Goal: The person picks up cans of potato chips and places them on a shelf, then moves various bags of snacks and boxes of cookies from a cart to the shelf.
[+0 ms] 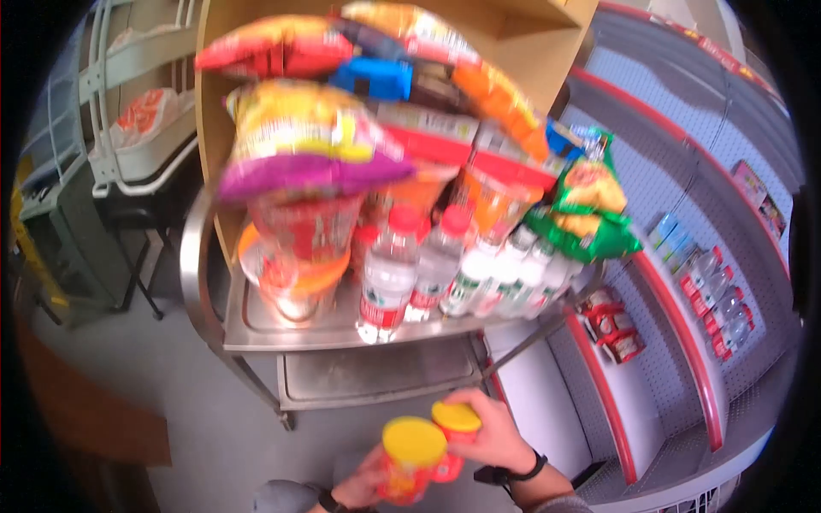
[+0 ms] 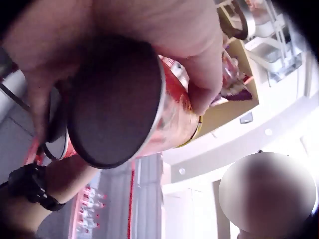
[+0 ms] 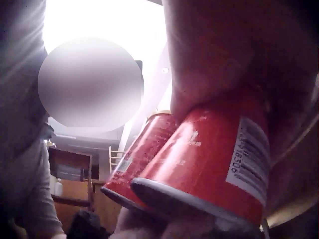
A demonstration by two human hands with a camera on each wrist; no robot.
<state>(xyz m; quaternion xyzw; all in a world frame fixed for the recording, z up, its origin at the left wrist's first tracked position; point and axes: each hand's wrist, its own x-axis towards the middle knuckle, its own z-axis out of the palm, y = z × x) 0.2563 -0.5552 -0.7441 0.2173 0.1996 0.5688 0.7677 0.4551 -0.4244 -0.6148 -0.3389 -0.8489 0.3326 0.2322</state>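
Note:
Two red cans with yellow lids are held side by side at the bottom of the head view. My left hand (image 1: pixel 366 480) grips the nearer can (image 1: pixel 414 453), its fingers curled round the side; in the left wrist view that can's dark round base (image 2: pixel 117 107) faces the camera. My right hand (image 1: pixel 496 434) holds the other can (image 1: pixel 457 424) by its upper part, slightly farther right. In the right wrist view a red can with a barcode (image 3: pixel 209 154) lies under the right hand, and the second red can (image 3: pixel 142 157) is close beside it.
A metal cart (image 1: pixel 291 338) ahead bears bottles (image 1: pixel 389 274), cup noodles and bags of chips (image 1: pixel 312 141). Red-edged shelves (image 1: pixel 599 385) stand on the right, with bottles and a red pack (image 1: pixel 611 325). A white rack (image 1: pixel 141 162) is at the left.

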